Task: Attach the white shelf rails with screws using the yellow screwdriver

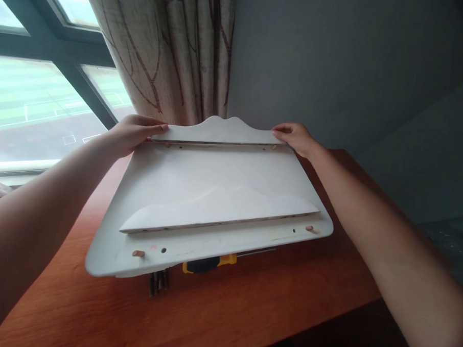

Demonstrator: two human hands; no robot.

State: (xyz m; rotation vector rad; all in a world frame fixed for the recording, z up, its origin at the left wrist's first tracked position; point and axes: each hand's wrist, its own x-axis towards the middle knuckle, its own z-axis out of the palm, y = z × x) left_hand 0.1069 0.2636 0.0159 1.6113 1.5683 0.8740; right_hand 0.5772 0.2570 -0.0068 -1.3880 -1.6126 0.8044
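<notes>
A large white board [216, 178] lies flat on the wooden table [248, 307], with wooden dowels [138, 253] sticking up near its front corners. A second white panel with a wavy edge [222, 209] rests loose on top of it. At the far edge stands another wavy-topped white panel [218, 131]. My left hand [135, 133] grips that panel's left end, fingers closed over its top. Over the right end my right hand [294, 137] is closed in the same way.
A screwdriver with a yellow and black handle [208, 264] lies partly under the board's front edge, beside a few dark screws [158, 283]. A patterned curtain [171, 48] and a window [39, 93] are behind, a grey wall on the right.
</notes>
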